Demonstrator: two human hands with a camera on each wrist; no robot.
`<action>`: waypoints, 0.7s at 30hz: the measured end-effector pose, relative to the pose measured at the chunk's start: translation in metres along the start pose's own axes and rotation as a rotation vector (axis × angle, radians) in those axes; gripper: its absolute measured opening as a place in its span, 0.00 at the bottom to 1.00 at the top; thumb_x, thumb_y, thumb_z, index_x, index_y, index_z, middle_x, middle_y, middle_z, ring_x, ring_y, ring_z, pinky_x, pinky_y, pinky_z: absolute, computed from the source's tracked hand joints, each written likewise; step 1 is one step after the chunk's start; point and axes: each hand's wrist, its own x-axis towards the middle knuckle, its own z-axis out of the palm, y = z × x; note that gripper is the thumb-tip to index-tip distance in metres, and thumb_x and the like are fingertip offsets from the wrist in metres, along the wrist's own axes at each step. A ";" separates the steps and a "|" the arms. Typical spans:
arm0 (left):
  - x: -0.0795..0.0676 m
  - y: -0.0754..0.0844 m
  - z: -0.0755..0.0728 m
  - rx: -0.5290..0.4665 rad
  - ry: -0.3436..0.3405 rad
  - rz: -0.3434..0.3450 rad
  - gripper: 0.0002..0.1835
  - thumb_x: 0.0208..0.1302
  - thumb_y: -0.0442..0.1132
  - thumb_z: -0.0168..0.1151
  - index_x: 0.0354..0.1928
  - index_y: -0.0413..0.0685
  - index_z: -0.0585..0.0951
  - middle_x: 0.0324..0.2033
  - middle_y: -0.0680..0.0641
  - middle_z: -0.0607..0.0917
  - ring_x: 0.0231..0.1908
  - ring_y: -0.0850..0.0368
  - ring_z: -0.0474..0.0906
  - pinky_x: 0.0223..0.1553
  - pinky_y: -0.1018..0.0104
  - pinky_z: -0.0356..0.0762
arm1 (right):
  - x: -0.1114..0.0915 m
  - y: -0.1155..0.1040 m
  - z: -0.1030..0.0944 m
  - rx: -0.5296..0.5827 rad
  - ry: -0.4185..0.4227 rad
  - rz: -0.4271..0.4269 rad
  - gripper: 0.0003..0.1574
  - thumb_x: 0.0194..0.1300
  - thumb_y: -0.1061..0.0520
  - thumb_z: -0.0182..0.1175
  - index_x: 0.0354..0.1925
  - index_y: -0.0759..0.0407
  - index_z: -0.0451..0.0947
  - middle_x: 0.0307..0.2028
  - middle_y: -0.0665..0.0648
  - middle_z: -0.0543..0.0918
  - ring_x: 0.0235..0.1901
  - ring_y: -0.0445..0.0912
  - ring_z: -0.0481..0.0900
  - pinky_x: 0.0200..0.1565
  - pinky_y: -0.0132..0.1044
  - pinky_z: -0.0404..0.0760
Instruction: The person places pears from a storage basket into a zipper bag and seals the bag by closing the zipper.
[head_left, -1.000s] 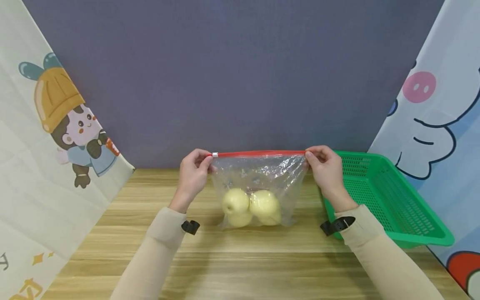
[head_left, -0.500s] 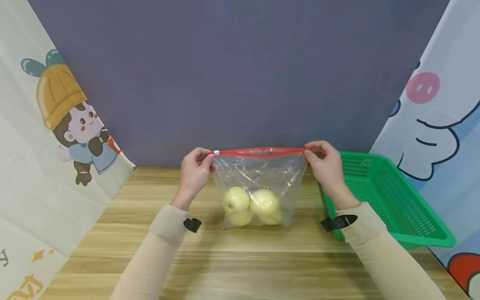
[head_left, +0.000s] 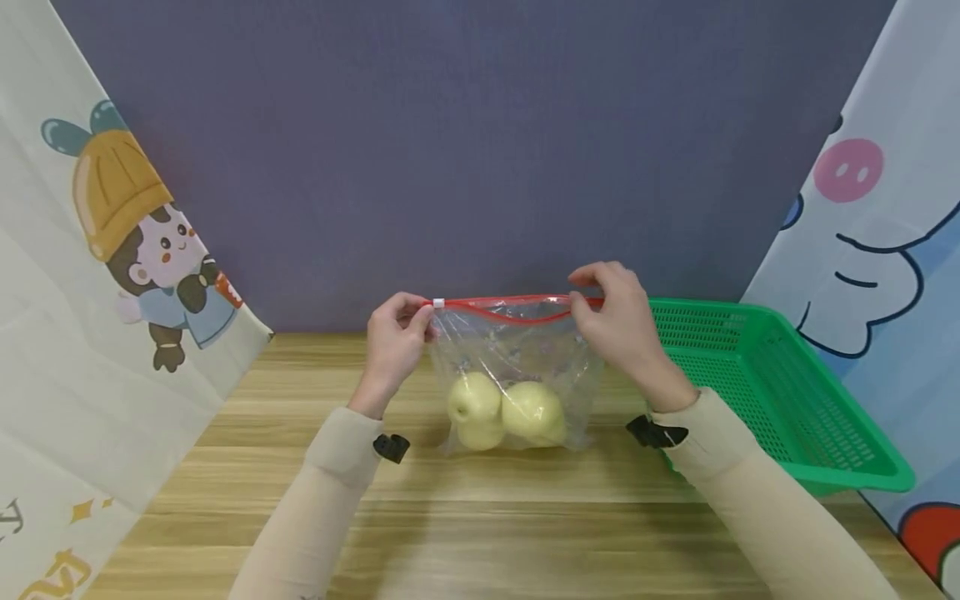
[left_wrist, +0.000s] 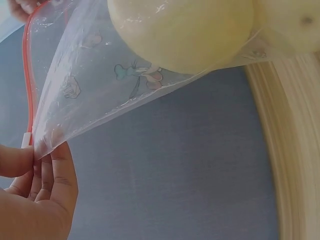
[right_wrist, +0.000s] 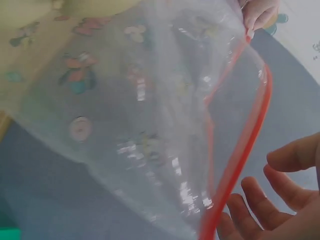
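Observation:
A clear slider zip bag [head_left: 517, 348] with a red zip edge [head_left: 517, 300] stands upright on the table, printed with small cartoon figures. Several pale yellow round fruits [head_left: 474, 404] fill its bottom. My left hand [head_left: 393, 346] pinches the bag's left top corner between thumb and fingers, right beside the white slider [head_left: 438, 303]. The mouth gapes, its two red strips apart toward the right. At the right top corner, my right hand [head_left: 618, 325] has its thumb and fingers spread; in the right wrist view the fingertips [right_wrist: 235, 202] are close against the red strip.
A green perforated plastic basket [head_left: 787, 375] sits on the right of the wooden table [head_left: 525, 533], just behind the right forearm. A dark grey panel [head_left: 480, 150] rises behind, with cartoon-printed sheets [head_left: 900, 275] at both sides.
My right hand has let go of the right corner and moved left and up along the red edge. The bag's mouth has parted into a gap. My left hand keeps its pinch, shifted slightly right.

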 end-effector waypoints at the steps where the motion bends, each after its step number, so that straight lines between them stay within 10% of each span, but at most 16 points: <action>1: 0.000 0.000 0.000 0.004 -0.001 0.000 0.06 0.72 0.31 0.61 0.43 0.31 0.81 0.36 0.36 0.86 0.27 0.56 0.82 0.31 0.67 0.86 | 0.001 -0.003 0.001 -0.008 -0.009 -0.004 0.13 0.71 0.65 0.56 0.51 0.66 0.80 0.49 0.64 0.80 0.52 0.59 0.72 0.51 0.55 0.75; 21: -0.004 0.006 0.002 0.028 -0.011 0.037 0.06 0.72 0.33 0.62 0.41 0.35 0.82 0.27 0.39 0.84 0.24 0.55 0.81 0.28 0.65 0.86 | 0.032 -0.070 0.027 -0.010 -0.375 -0.039 0.15 0.71 0.57 0.61 0.52 0.60 0.81 0.49 0.58 0.81 0.49 0.50 0.77 0.52 0.46 0.80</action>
